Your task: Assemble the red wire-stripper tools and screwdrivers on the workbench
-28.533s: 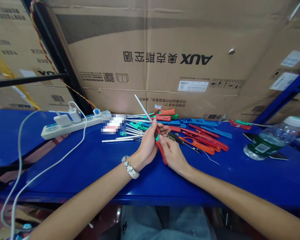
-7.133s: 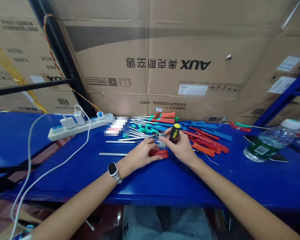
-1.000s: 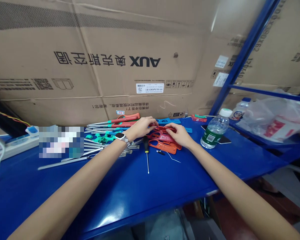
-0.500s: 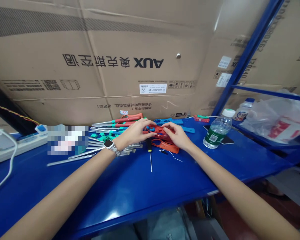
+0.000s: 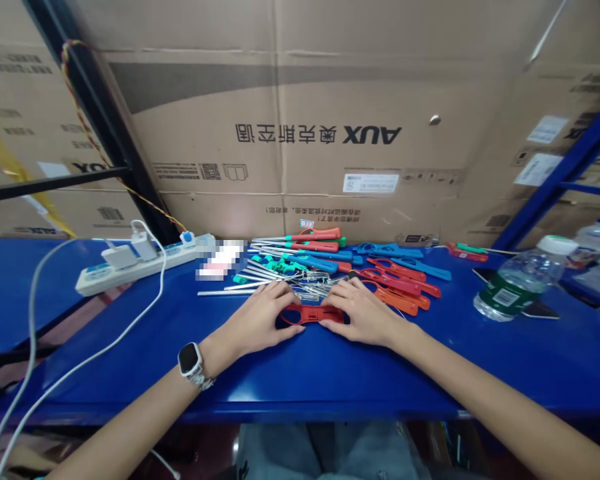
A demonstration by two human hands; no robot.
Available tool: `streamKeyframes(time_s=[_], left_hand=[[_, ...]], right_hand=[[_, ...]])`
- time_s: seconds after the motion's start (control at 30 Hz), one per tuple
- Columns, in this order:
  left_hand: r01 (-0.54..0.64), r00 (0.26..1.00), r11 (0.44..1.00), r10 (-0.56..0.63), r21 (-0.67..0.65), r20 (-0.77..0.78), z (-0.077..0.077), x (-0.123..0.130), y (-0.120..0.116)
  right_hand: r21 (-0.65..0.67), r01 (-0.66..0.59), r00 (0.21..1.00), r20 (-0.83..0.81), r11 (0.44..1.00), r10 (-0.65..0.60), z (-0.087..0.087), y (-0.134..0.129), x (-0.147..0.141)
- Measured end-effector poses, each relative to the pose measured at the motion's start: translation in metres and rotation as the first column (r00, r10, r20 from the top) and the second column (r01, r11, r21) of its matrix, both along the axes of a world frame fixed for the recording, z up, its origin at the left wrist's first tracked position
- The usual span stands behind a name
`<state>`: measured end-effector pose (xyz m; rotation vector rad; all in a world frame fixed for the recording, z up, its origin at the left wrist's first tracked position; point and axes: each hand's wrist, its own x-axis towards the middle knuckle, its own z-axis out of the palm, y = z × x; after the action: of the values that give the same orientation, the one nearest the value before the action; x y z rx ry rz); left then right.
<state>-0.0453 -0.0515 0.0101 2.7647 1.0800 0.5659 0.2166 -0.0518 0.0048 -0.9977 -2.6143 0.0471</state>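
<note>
A red plastic handle piece (image 5: 313, 314) lies between my hands near the middle of the blue table. My left hand (image 5: 263, 315) grips its ring end between thumb and fingers. At its other end my right hand (image 5: 360, 313) has thumb and fingers closed on it. Behind my hands are several metal rods (image 5: 250, 283), green clips (image 5: 283, 265) and clear parts. Farther back lie assembled pieces with red handles (image 5: 320, 235) and blue ones. Loose red and orange handle pieces (image 5: 397, 300) are right of my right hand, with blue ones (image 5: 405, 251) behind.
A white power strip (image 5: 140, 263) with plugs and a cable is at the left. A water bottle (image 5: 523, 280) stands at the right over a dark flat device (image 5: 540, 309). A large cardboard box (image 5: 310, 87) rises behind the table (image 5: 300, 390).
The view has turned left and back. Both hands have come from the pile of red pieces towards the near side of the table, with one red piece now between them.
</note>
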Motion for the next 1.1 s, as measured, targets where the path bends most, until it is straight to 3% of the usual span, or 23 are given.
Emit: streamKeyframes(time_s=[0.17,0.27,0.37,0.53,0.73,0.93,1.1], left_hand=[[0.006,0.994,0.999,-0.01,0.044,0.107,0.004,-0.012,0.031],[-0.022,1.0,0.998,0.022,0.062,-0.001,0.009,-0.016,0.063],[-0.092,0.996,0.994,0.091,0.066,0.021,0.011,-0.022,0.081],[-0.08,0.983,0.995,0.068,0.062,0.172,0.006,-0.038,0.078],[-0.147,0.988,0.989,0.146,0.023,0.049,-0.004,-0.053,0.083],[-0.157,0.98,0.986,0.163,0.054,-0.118,-0.005,-0.042,0.084],[-0.131,0.989,0.983,0.138,0.127,-0.051,0.004,-0.037,0.081]], right_hand=[[-0.033,0.081,0.991,-0.103,0.996,-0.084,0.005,0.017,-0.004],[-0.09,0.133,0.983,-0.113,0.987,-0.143,0.011,0.035,-0.011],[-0.104,0.157,0.983,-0.076,0.982,-0.166,0.013,0.053,-0.025],[-0.115,0.248,0.967,-0.02,0.962,-0.252,0.011,0.07,-0.043],[-0.094,0.237,0.968,-0.061,0.967,-0.244,0.014,0.085,-0.047],[-0.103,0.225,0.97,-0.068,0.969,-0.232,0.008,0.097,-0.051],[-0.044,0.24,0.965,-0.095,0.97,-0.243,0.0,0.093,-0.049]])
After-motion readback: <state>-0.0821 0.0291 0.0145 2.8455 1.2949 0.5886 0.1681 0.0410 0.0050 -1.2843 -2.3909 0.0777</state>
